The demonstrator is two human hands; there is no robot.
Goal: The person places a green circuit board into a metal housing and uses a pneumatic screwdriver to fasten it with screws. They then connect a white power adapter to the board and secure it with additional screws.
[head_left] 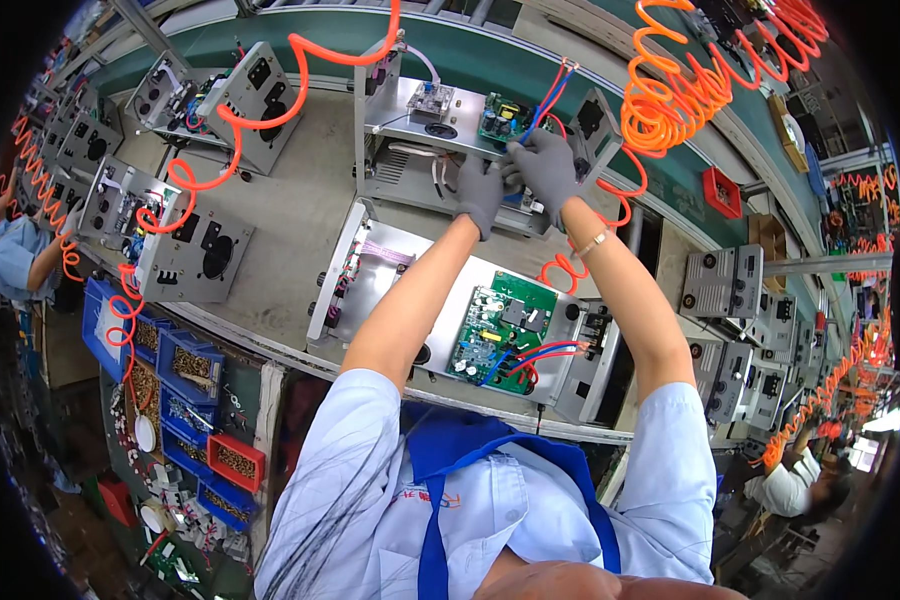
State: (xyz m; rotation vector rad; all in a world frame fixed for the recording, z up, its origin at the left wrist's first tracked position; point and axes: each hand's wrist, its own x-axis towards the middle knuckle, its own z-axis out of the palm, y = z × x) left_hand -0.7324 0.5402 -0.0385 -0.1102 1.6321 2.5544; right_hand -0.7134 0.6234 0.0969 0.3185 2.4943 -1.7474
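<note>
Both of my hands wear grey gloves and meet at the front edge of an open metal chassis (390, 120) at the far middle. My left hand (479, 192) has its fingers bent at that edge, beside loose white and black leads (436, 172). Close by on the right, my right hand (543, 168) curls its fingers below a bundle of red and blue wires (550, 95). What either hand pinches is hidden. A small green circuit board (503, 118) sits in the chassis. Nearer me, under my forearms, lies another open chassis with a large green circuit board (510, 325).
Orange coiled air hoses (675, 100) hang over the bench. More open chassis (195, 250) stand at left. Finished-looking grey housings (722, 283) line the right. Blue bins (190, 365) and a red bin (236, 462) hold small parts. Other people work at far left and lower right.
</note>
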